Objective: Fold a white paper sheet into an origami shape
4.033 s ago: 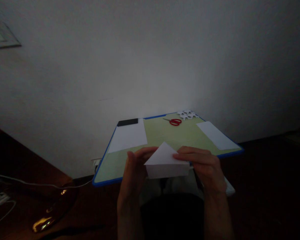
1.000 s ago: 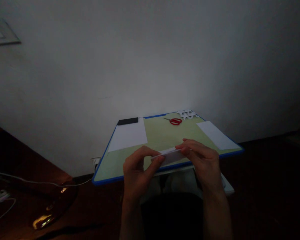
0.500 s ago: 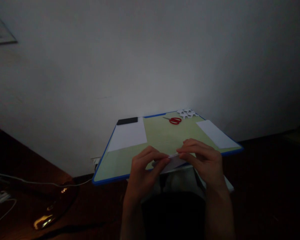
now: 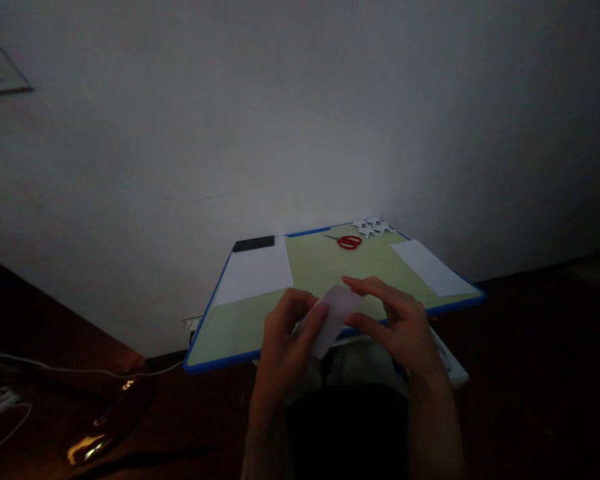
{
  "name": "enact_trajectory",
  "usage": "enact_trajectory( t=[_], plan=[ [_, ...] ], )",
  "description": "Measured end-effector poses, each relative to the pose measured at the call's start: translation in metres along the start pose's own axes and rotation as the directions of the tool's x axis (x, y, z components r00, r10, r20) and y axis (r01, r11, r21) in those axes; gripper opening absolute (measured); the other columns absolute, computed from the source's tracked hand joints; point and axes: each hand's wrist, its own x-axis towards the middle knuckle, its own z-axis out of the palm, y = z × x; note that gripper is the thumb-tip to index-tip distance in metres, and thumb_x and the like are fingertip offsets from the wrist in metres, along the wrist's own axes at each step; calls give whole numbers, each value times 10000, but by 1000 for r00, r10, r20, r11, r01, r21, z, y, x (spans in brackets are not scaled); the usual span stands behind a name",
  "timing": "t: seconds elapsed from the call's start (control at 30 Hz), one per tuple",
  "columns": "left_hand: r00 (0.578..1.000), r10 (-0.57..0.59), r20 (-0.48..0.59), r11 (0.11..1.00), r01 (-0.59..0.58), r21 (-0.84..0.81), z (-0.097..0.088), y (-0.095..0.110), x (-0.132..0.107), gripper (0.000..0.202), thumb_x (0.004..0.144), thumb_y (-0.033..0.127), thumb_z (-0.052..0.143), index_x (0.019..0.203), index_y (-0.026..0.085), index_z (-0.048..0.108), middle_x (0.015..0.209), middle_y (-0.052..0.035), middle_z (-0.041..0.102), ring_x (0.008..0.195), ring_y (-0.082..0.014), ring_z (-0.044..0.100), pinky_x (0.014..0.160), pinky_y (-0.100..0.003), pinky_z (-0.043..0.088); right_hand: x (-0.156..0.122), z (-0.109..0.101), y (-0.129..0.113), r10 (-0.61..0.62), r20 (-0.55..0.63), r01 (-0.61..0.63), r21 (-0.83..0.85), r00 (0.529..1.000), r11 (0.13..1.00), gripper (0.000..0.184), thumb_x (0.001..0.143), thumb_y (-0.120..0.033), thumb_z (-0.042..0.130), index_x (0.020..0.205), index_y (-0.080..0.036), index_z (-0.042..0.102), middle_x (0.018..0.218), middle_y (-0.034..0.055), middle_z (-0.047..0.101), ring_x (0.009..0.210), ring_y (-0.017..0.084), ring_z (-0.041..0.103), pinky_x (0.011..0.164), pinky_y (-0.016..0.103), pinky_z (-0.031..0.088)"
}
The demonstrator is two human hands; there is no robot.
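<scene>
White folded paper [image 4: 336, 315] pinched between left hand [image 4: 285, 347] and right hand [image 4: 397, 327] — fingers pressed onto it from both sides, held above the near edge of the green board [image 4: 320, 267]. Beyond the grip: red scissors [image 4: 349, 242], paper cut-outs [image 4: 373, 227]. Blank sheets [image 4: 256, 272] lie far left and far right.

A dim room in a home is suggested, with a paper-craft corner. A plain white wall [image 4: 300, 100] is seen, with a socket [image 4: 193, 325] low on it and a cable [image 4: 55, 368] trailed over the dark floor [image 4: 530, 373]. A green board [image 4: 320, 267] edged in blue is laid with white sheets [image 4: 257, 270], red scissors [image 4: 349, 242] and paper cut-outs [image 4: 374, 227].
</scene>
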Motion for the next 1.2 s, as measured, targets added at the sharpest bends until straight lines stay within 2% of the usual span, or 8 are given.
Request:
enact_trajectory(
  t=[0.13, 0.37, 0.43, 0.57, 0.7, 0.9, 1.07, 1.2],
  plan=[
    [991, -125, 40, 983, 129, -132, -7, -3, -3, 262, 980, 460, 756, 933, 231, 638, 772, 12, 699, 634, -136, 596, 562, -228, 423, 1, -1, 3, 20, -12, -20, -3, 1000, 1000, 317, 923, -292, 853, 1227, -375, 819, 989, 15, 815, 972, 249, 728, 904, 430, 560],
    [984, -82, 159, 931, 133, -339, -14, -8, 0, 291, 1015, 487, 705, 913, 214, 697, 1188, -120, 806, 1089, -262, 734, 887, -340, 565, 3, -4, 2, -76, 27, 75, 44, 997, 996, 324, 981, -192, 773, 1226, -400, 814, 1010, 17, 781, 1001, 237, 700, 890, 427, 543],
    [980, -110, 168, 909, 168, -380, -13, -10, 1, 214, 950, 413, 806, 970, 227, 702, 1159, -106, 810, 1059, -254, 740, 857, -322, 567, 3, -4, 2, -74, 34, 72, 38, 997, 997, 326, 990, -184, 759, 1225, -402, 816, 1005, 20, 758, 994, 229, 692, 873, 412, 544],
    [981, -127, 146, 905, 175, -388, -12, -12, 3, 335, 797, 345, 944, 1069, 233, 781, 1024, -60, 763, 929, -203, 702, 749, -246, 538, 3, -4, 5, -23, 22, 22, 32, 999, 999, 296, 991, -206, 761, 1211, -394, 826, 966, 18, 720, 925, 202, 681, 781, 354, 541],
    [973, -155, 171, 934, 201, -297, -14, -12, 4, 233, 830, 383, 906, 915, 189, 807, 877, -49, 709, 811, -185, 644, 676, -242, 503, 3, -5, 10, 57, -14, -55, 102, 998, 993, 284, 950, -262, 811, 1212, -369, 823, 1076, 36, 674, 973, 199, 680, 809, 338, 592],
    [976, -210, 52, 919, 215, -329, -9, -11, 5, 315, 899, 451, 846, 866, 203, 654, 743, 17, 642, 625, -115, 557, 533, -196, 415, 3, -9, 16, 234, -7, -222, 297, 972, 929, 744, 834, -330, 909, 1503, -409, 592, 1513, 102, 562, 1002, 213, 685, 783, 356, 670],
    [973, -224, 58, 888, 229, -399, -5, -12, 6, 328, 914, 429, 841, 935, 211, 596, 710, 24, 705, 564, -102, 601, 500, -170, 440, 3, -6, 15, 233, 28, -222, 436, 972, 872, 1056, 788, -344, 950, 1647, -448, 343, 1390, 101, 644, 1033, 250, 734, 826, 398, 686],
    [972, -227, 54, 880, 229, -415, -4, -11, 7, 339, 914, 406, 844, 956, 219, 565, 699, 21, 740, 537, -104, 635, 488, -164, 472, 5, 0, 12, 221, 23, -210, 418, 975, 884, 1069, 814, -370, 927, 1671, -437, 292, 1274, 79, 678, 1046, 270, 758, 826, 415, 701]
  ],
)
